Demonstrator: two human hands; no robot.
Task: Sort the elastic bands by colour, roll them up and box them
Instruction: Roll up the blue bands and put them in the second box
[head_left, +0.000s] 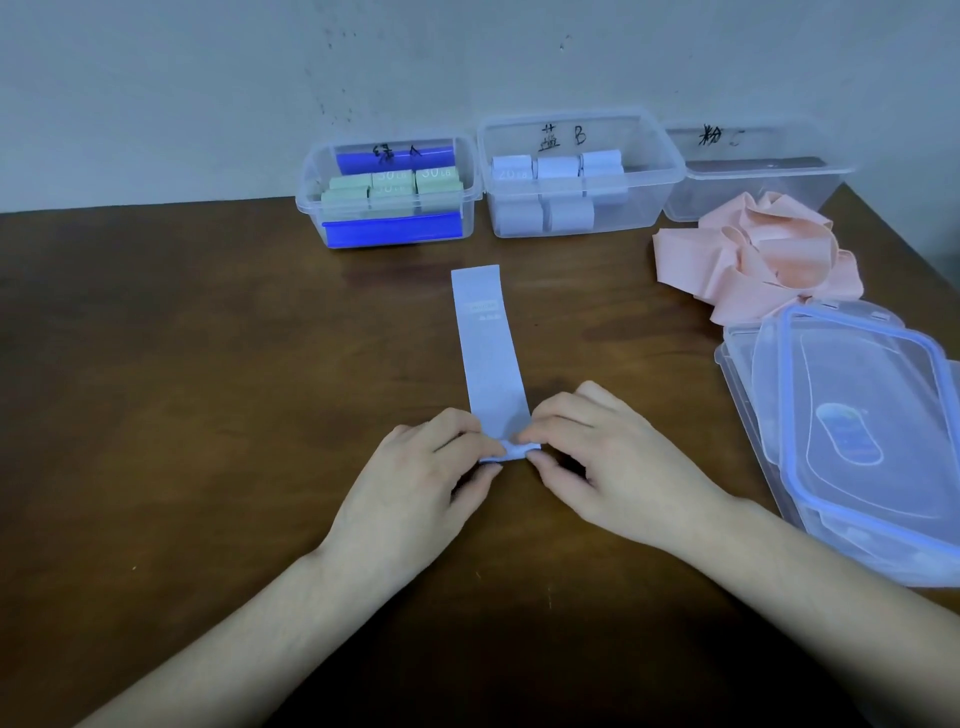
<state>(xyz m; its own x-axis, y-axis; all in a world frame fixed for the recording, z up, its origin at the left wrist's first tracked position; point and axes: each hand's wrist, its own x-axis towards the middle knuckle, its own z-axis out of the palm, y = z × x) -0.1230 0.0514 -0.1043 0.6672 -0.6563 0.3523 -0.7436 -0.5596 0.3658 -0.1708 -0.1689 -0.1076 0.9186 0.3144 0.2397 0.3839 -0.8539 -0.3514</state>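
Observation:
A pale blue elastic band (488, 348) lies flat on the brown table (182, 389), running away from me. Its near end is curled into a small roll. My left hand (421, 478) pinches the roll's left side and my right hand (602, 467) pinches its right side. At the back stand three clear boxes: the left box (311, 200) holds several green rolls, the middle box (660, 171) holds several pale blue rolls, and the right box (826, 179) shows no rolls. A heap of loose pink bands (753, 254) lies in front of the right box.
A stack of clear lids with blue rims (852, 431) lies at the right edge of the table, close to my right forearm. A grey wall (260, 93) stands behind the boxes.

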